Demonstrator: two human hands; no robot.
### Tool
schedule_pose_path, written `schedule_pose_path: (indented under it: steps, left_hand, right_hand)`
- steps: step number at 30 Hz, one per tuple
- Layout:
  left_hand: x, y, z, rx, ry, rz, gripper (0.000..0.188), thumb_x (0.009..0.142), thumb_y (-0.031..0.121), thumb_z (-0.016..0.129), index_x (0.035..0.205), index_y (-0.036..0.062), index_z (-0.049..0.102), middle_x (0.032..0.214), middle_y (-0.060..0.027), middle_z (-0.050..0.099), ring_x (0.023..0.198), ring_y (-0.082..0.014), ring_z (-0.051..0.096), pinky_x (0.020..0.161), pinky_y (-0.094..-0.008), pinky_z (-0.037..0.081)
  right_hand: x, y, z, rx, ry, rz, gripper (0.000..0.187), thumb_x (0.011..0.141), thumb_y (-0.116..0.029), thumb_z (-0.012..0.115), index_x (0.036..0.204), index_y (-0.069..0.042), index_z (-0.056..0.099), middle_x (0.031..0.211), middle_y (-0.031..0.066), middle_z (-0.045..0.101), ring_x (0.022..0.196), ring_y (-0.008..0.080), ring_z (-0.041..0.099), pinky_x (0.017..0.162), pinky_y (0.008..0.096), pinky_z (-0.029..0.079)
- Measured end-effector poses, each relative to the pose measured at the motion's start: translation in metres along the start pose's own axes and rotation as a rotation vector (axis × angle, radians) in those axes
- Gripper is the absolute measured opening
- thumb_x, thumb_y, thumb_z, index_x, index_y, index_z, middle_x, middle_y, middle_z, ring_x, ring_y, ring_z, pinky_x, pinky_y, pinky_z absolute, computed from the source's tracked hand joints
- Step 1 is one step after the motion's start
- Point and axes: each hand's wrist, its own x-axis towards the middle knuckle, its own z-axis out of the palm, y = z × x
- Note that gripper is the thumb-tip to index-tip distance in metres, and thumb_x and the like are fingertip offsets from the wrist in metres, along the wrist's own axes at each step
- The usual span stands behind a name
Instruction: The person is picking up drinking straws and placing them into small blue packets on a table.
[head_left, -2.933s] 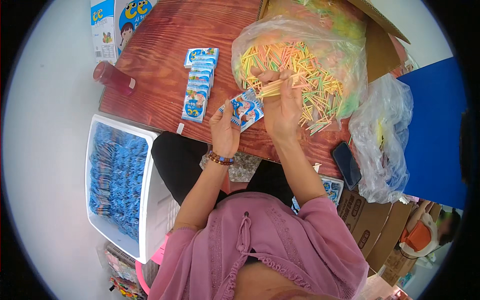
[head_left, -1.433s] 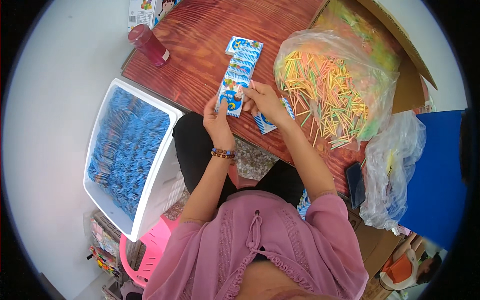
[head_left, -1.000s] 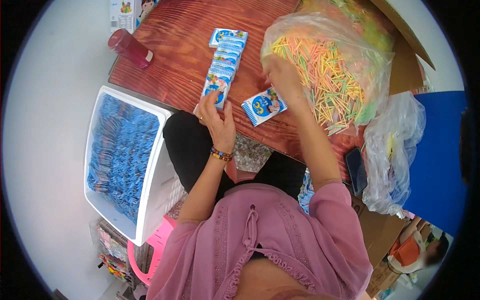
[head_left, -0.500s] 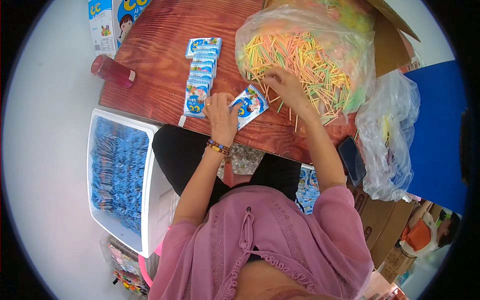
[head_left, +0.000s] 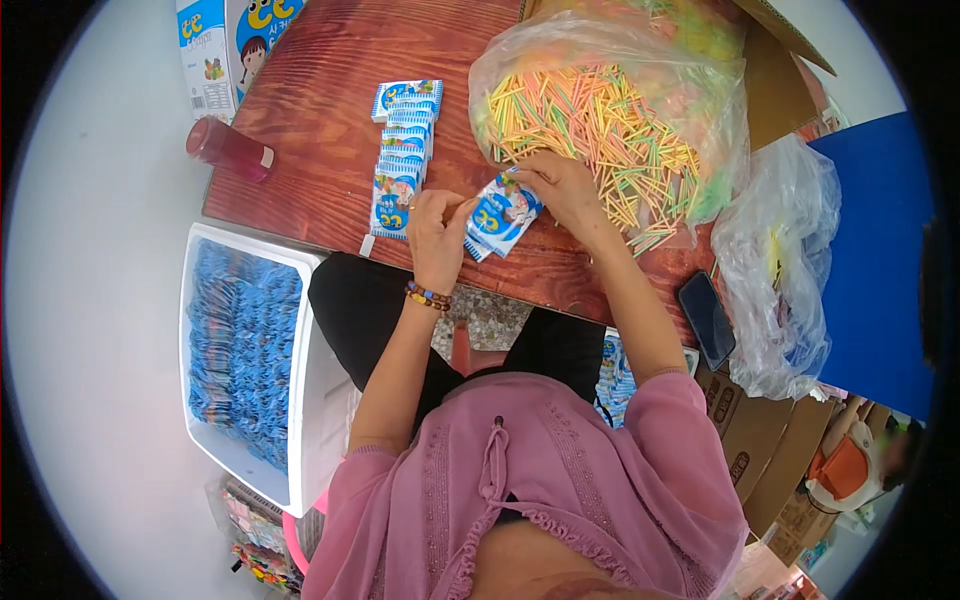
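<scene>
Small blue-and-white candy packets, at least two overlapping, are held over the table's near edge between my hands. My left hand, with a beaded bracelet at its wrist, pinches their left edge. My right hand has its fingers closed at the upper right edge of the top packet; whether a stick is also between them is hidden. To the left lies an overlapping row of similar packets. A clear plastic bag of thin pink, yellow and green candy sticks spills open just beyond my right hand.
A white foam box full of blue packets stands at the left. On the red wooden table lies a red-pink bottle. A phone and a crumpled clear bag are at the right, by a blue panel.
My right hand has moved from the loose sticks down and toward me to the packet's upper edge. The held packets have turned slightly, and a second one shows beneath.
</scene>
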Motion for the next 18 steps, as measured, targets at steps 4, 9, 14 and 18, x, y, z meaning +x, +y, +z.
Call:
schedule_pose_path:
  steps: [4, 9, 14, 18]
  left_hand:
    - [0.004, -0.006, 0.004, 0.106, 0.046, 0.176, 0.013, 0.083, 0.012, 0.068, 0.085, -0.0002, 0.062, 0.080, -0.0090, 0.059, 0.075, -0.0208, 0.058, 0.069, -0.0319, 0.045]
    - [-0.002, 0.005, 0.005, -0.137, 0.033, -0.048, 0.014, 0.087, 0.011, 0.065, 0.094, -0.0004, 0.061, 0.086, -0.0059, 0.063, 0.078, -0.0121, 0.059, 0.069, -0.0269, 0.047]
    - [0.003, 0.013, 0.010, -0.635, -0.098, -0.311, 0.019, 0.083, 0.008, 0.069, 0.099, -0.0002, 0.062, 0.091, -0.0049, 0.064, 0.080, -0.0094, 0.061, 0.068, -0.0239, 0.051]
    - [0.009, 0.020, 0.010, -0.910, -0.148, -0.439, 0.020, 0.084, 0.004, 0.068, 0.102, -0.0014, 0.062, 0.092, -0.0064, 0.068, 0.076, -0.0068, 0.063, 0.063, -0.0206, 0.052]
  right_hand:
    - [0.001, 0.020, 0.002, -0.105, 0.176, -0.405, 0.017, 0.081, -0.010, 0.066, 0.098, -0.005, 0.069, 0.089, 0.0097, 0.067, 0.080, 0.0258, 0.064, 0.070, 0.0323, 0.049]
    - [-0.005, 0.002, -0.007, -0.147, 0.257, -0.329, 0.017, 0.084, -0.006, 0.063, 0.100, -0.003, 0.069, 0.091, 0.0101, 0.067, 0.077, 0.0207, 0.063, 0.069, 0.0290, 0.049]
    - [-0.016, 0.000, -0.002, 0.356, 0.272, 0.035, 0.014, 0.090, -0.006, 0.059, 0.099, 0.000, 0.068, 0.086, 0.0037, 0.066, 0.072, 0.0077, 0.058, 0.064, 0.0217, 0.046]
    - [-0.018, -0.001, 0.004, 0.547, 0.218, 0.120, 0.012, 0.091, -0.007, 0.059, 0.099, 0.000, 0.065, 0.084, -0.0007, 0.064, 0.070, 0.0041, 0.055, 0.061, 0.0192, 0.044]
